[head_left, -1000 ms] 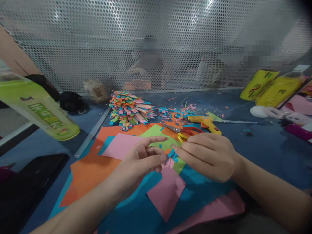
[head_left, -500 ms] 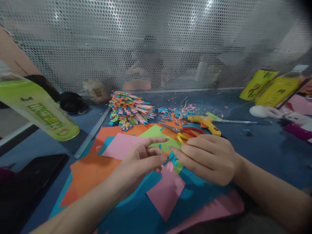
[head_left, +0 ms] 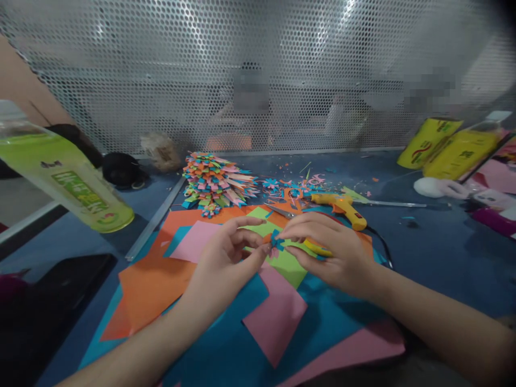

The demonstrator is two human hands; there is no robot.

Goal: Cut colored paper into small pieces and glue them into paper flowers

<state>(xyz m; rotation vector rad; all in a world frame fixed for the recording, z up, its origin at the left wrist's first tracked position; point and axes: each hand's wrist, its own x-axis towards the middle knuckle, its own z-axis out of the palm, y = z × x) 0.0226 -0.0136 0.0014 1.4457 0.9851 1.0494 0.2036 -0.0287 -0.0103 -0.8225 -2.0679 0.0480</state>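
Note:
A small paper flower point(head_left: 277, 240) in blue, orange and pink is held between my hands over a green sheet point(head_left: 296, 267). My left hand point(head_left: 237, 250) pinches its left side between thumb and a finger. The fingertips of my right hand point(head_left: 328, 247) close on its blue part from the right. Under my wrists lie orange point(head_left: 157, 279), blue point(head_left: 217, 338) and pink point(head_left: 278, 317) sheets. Scissors point(head_left: 318, 248) with yellow on the handle are partly hidden behind my right hand. Beyond them lies a yellow glue gun point(head_left: 342, 208).
A cone of layered paper strips point(head_left: 213, 180) stands behind the sheets, with paper scraps to its right. A green bottle point(head_left: 68, 183) and clear ruler point(head_left: 155, 220) are left; yellow bottles point(head_left: 459, 153) are right. A perforated metal screen point(head_left: 181, 70) rises behind.
My right hand has opened from a closed curl and its fingertips now meet the flower. The flower has been raised and moved slightly left, and its orange part shows at my left fingertips.

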